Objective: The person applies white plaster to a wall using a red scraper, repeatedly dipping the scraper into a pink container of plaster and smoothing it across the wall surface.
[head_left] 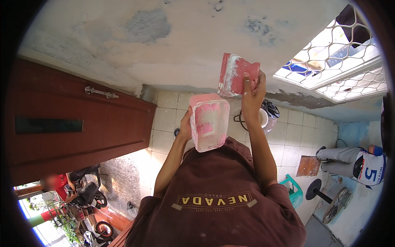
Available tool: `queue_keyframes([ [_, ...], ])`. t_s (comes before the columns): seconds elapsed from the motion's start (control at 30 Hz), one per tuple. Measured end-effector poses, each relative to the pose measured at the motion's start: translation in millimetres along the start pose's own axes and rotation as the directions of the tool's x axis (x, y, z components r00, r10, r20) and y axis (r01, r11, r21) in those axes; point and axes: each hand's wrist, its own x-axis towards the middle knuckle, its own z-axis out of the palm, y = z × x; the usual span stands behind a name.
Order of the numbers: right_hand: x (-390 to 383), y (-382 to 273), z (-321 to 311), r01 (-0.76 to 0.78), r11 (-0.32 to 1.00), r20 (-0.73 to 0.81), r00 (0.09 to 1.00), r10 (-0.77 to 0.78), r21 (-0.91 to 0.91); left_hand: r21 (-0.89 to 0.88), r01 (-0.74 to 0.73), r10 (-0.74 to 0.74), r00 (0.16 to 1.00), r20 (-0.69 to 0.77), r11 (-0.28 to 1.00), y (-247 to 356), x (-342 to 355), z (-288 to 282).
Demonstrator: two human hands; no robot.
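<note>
My left hand [186,124] grips the side of a pink rectangular plastic tub [210,123], its inside smeared with whitish putty. In my right hand [254,96] is a red plastic putty spreader [242,73], thumb pressed on its face. White putty coats a band of the spreader toward its left edge. The spreader is held above and to the right of the tub, in front of a patchy plastered wall [197,45] with grey-blue spots. Whether the blade touches the wall, I cannot tell.
A brown wooden door [82,144] stands at left, a grilled window [329,61] at upper right. Beyond my right forearm sits a bucket [269,120] on the tiled floor [302,133]. A green plastic stool [293,190] and another person [349,160] are at right; motorcycles [88,193] stand outside.
</note>
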Motion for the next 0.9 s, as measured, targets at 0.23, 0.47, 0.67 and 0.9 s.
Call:
queue_keyframes([
  [0.23,-13.4,-12.9,-10.1,-0.143,0.951,-0.012,0.988,0.152,0.276,-0.092,-0.14,0.132,0.987,-0.088,0.986,7.3,-3.6,11.6],
  [0.47,-32.2,-11.8,-26.9,-0.169,0.818,0.469,0.872,-0.136,0.551,-0.111,-0.152,0.139,0.984,-0.114,0.982,17.1,-7.9,11.5],
  [0.67,-43.2,-29.5,-42.4,0.158,0.941,0.534,0.79,-0.302,0.299,-0.127,-0.137,0.121,0.984,-0.129,0.982,16.9,-3.8,1.8],
  [0.9,-58.5,-29.9,-67.1,-0.408,0.854,0.647,0.753,0.117,0.321,0.007,-0.103,0.103,0.989,-0.103,0.995,25.7,-6.3,26.6],
])
